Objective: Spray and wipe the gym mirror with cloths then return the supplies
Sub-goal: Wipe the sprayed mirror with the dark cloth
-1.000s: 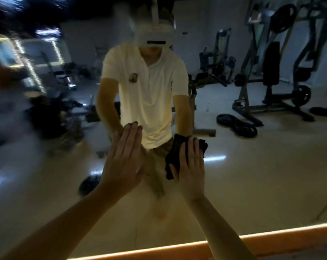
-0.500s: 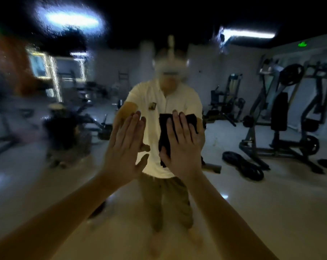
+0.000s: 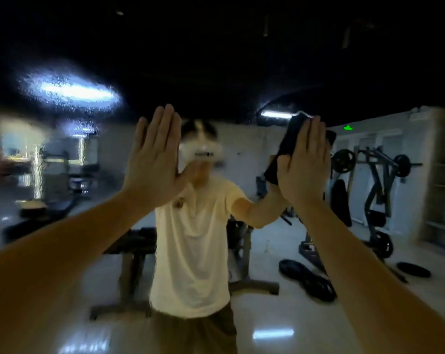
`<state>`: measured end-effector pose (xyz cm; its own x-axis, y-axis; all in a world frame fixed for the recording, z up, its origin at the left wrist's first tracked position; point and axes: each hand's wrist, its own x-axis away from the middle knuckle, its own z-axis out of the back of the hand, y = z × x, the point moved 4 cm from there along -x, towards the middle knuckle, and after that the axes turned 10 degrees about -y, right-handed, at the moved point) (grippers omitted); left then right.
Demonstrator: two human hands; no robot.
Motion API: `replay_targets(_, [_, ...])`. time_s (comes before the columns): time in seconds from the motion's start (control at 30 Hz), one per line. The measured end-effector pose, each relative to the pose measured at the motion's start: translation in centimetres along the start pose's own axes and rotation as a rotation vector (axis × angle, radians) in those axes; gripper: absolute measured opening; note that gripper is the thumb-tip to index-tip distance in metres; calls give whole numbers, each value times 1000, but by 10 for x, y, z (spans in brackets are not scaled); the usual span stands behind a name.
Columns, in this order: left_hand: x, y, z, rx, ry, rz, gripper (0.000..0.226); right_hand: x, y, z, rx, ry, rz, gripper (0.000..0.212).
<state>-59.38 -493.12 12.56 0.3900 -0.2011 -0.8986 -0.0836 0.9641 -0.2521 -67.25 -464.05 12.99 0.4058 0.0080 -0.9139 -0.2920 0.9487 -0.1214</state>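
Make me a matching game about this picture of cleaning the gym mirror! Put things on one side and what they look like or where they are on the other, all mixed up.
Things:
1. left hand
2. right hand
3. cloth
4. weight plates

Descriptions:
A. lying on the floor
B. black, tucked under a palm
C. flat and bare, holding nothing
D. flat, with straight fingers pressing on something dark

Right pairs: 1-C, 2-D, 3-B, 4-A
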Motion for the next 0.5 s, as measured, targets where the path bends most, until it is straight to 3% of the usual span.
replay_targets(0.1, [-1,2,-5,5,26,-5,93,-24,-7,6,-48,57,-157,75])
replay_targets(0.17, [-1,1,-8,2,31,-5,93,-29,-33,7,-26,105,-136,72])
replay_targets(0.33, [-1,0,-11,-20,56,-18,94,-36,-123,11,23,101,92,73])
replay_targets(0.5, [0,1,-9,-23,79,-31,92,-26,-154,5,168,1,528,71])
